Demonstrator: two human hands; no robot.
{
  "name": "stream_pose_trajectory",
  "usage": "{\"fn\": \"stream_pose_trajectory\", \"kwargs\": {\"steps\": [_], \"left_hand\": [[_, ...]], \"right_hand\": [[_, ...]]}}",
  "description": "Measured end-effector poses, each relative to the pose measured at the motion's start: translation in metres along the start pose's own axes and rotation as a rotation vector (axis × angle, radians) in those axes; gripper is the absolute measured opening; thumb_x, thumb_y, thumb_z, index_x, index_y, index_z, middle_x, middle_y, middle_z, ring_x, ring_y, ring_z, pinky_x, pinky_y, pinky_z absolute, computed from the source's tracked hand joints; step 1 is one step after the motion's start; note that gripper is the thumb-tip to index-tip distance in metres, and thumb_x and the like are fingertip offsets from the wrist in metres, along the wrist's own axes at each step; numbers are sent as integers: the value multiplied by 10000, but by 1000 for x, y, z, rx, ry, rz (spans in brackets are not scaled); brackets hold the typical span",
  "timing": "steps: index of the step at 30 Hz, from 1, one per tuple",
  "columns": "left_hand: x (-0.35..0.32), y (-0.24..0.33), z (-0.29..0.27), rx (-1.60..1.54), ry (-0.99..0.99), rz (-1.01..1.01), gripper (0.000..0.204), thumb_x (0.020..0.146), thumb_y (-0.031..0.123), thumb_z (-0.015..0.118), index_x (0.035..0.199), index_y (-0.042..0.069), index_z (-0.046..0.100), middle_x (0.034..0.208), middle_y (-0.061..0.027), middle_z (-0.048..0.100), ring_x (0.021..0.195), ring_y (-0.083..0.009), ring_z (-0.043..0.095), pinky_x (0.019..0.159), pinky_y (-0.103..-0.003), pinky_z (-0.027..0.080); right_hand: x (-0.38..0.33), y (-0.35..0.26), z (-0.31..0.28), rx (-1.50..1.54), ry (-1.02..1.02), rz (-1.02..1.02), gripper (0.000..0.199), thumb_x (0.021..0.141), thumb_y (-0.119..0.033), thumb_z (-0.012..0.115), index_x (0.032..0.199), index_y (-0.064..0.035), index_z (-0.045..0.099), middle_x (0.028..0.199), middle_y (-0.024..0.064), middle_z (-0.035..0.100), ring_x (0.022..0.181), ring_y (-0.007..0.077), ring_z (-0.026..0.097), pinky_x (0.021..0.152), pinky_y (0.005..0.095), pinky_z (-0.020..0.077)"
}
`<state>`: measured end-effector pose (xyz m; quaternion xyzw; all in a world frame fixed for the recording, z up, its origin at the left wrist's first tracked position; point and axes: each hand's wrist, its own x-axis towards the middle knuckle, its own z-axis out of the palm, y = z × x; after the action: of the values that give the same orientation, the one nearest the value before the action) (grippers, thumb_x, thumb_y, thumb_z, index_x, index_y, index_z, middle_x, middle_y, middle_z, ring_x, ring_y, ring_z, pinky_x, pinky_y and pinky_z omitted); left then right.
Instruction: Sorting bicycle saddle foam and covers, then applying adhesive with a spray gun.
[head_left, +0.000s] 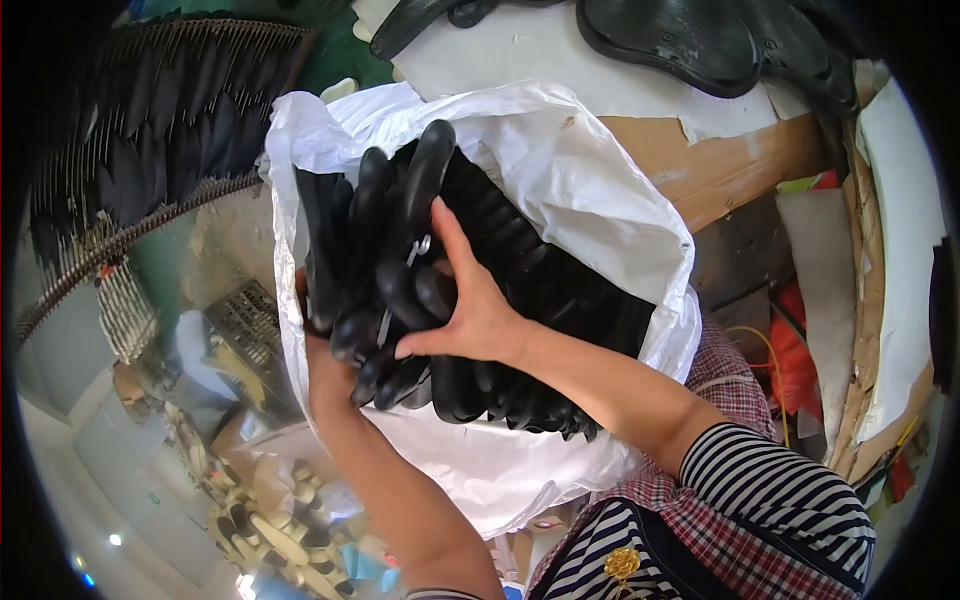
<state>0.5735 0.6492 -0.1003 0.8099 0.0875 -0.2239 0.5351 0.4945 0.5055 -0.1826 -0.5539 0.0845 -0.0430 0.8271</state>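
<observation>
The right hand [472,310] enters from the sack's right side, forearm slanting up and leftward, wrist nearly straight; its thumb and index finger are spread wide and grip a cluster of glossy black pieces [425,170] from the right. The left forearm rises along the left edge of the white sack [590,190]; the left hand [322,350] lies low against the cluster's left side, its fingers mostly hidden, so their closure cannot be told. The cluster sits in the sack's left half. Its tallest piece points its rounded end toward the far rim, long axis steep, leaning slightly right. A small metal fitting [420,245] shows beside the index finger; any marking is too small to read.
</observation>
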Motion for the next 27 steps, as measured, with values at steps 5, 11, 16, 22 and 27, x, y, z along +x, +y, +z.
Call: {"fn": "stream_pose_trajectory", "kwargs": {"steps": [5, 11, 16, 22, 27], "left_hand": [[-47, 26, -29, 48, -122, 19, 701, 742, 134, 706, 1339, 72, 346, 1212, -90, 526, 1056, -197, 536, 887, -308, 443], [-102, 67, -7, 87, -373, 140, 681, 755, 146, 691, 1339, 77, 347, 1212, -86, 528, 1042, -196, 542, 869, -307, 451], [-100, 137, 45, 93, -710, 301, 665, 767, 157, 679, 1339, 82, 348, 1212, -83, 530, 1030, -195, 547, 854, -305, 457], [-11, 254, 194, 106, -1265, 583, 646, 781, 169, 664, 1339, 87, 350, 1212, -79, 533, 1016, -194, 553, 836, -304, 464], [-3, 408, 460, 144, -1537, 728, 630, 792, 179, 651, 1339, 92, 351, 1212, -76, 535, 1004, -193, 559, 821, -303, 470]], "right_hand": [[-30, -64, 10, -164, 31, -83, 1197, 505, -306, 873, 1437, -60, 163, 1454, 228, 187, 1269, 397, 354, 959, 388, 405], [-60, -168, -9, -343, -2, -194, 1053, 515, -304, 851, 1392, -111, 301, 1445, 246, 156, 1049, 417, 526, 809, 396, 503], [-86, -259, -57, -465, 140, -358, 1127, 516, -261, 836, 1446, -175, 205, 1413, 343, 114, 764, 409, 592, 686, 397, 508], [-110, -368, -171, -465, 589, -640, 1088, 517, -216, 840, 1428, -130, 251, 1439, 309, 108, 905, 414, 586, 779, 389, 503], [-143, -466, -327, -674, 1123, -752, 1048, 543, -298, 861, 1377, -6, 298, 1421, 284, 222, 1189, 387, 467, 881, 375, 487]]}}
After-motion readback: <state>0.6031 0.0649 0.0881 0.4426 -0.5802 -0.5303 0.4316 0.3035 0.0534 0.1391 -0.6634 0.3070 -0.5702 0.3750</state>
